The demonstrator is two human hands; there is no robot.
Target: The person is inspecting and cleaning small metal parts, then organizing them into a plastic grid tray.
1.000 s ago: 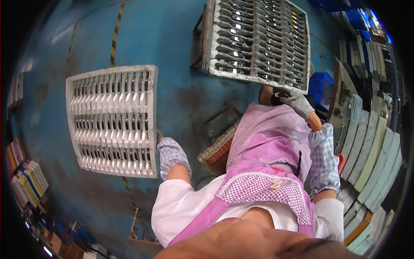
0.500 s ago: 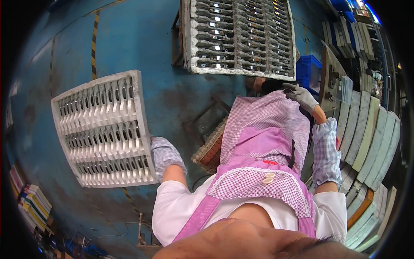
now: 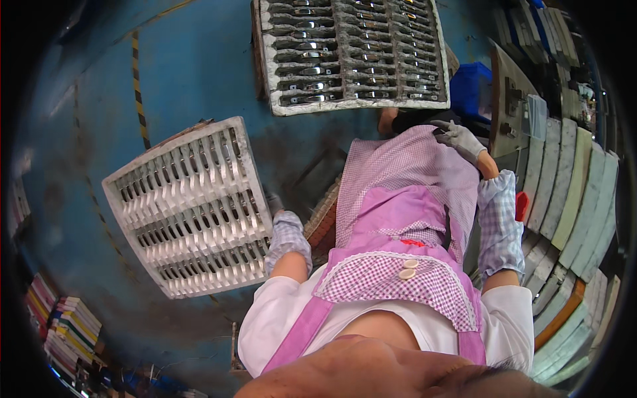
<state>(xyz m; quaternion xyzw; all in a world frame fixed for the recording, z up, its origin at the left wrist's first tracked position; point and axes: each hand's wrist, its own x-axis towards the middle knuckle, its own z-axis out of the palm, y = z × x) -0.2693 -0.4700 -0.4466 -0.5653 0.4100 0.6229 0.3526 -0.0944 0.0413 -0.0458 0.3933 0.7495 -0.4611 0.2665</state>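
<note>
Now, white tray (image 3: 246, 151): out on the left of the scene, set at a slant, with three rows of narrow slots and dark, shiny pieces (image 3: 191, 163) sitting in them.
Left hand (image 3: 274, 203): gloved, right up at the white tray's right rim, mostly out of sight beside it; how far the fingers are spread, or whether they grip, I cannot tell.
Right hand (image 3: 459, 139): gloved, over the pink apron (image 3: 405, 209), fingers loosely bent and slightly apart, no object visible between them, near the dark tray's near right corner but clear of it.
Dark tray (image 3: 358, 105): far side, ahead of the person, pale rim, grey lining, shiny metal pieces lying across in three columns.
Blue bin (image 3: 474, 89): just right of the dark tray.
Pale slabs (image 3: 570, 192): packed together along the right.
Striped tape (image 3: 138, 93): far left, yellow and black on the blue floor (image 3: 212, 73).
</note>
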